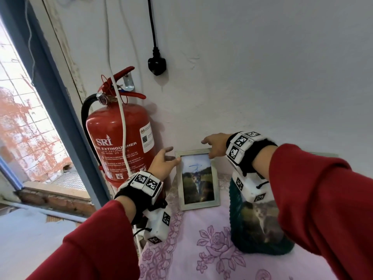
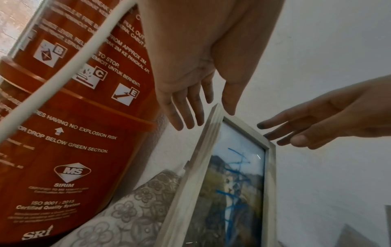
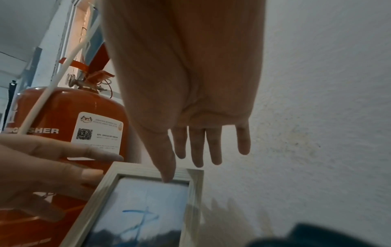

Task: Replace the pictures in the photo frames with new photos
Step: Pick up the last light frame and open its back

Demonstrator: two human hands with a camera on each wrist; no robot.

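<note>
A pale wooden photo frame leans upright against the white wall, showing a landscape photo with blue scribbles. My left hand is at its top left corner, fingers straight beside the edge, thumb touching the front. My right hand is at the top right corner. In the right wrist view its thumb tip rests on the top rail of the frame, and the straight fingers reach behind it. A dark green frame with a cat photo stands under my right wrist.
A red fire extinguisher stands close to the left of the frame, with a white cable hanging across it. A black plug dangles on the wall above. The table carries a pink floral cloth. A window opening lies at the far left.
</note>
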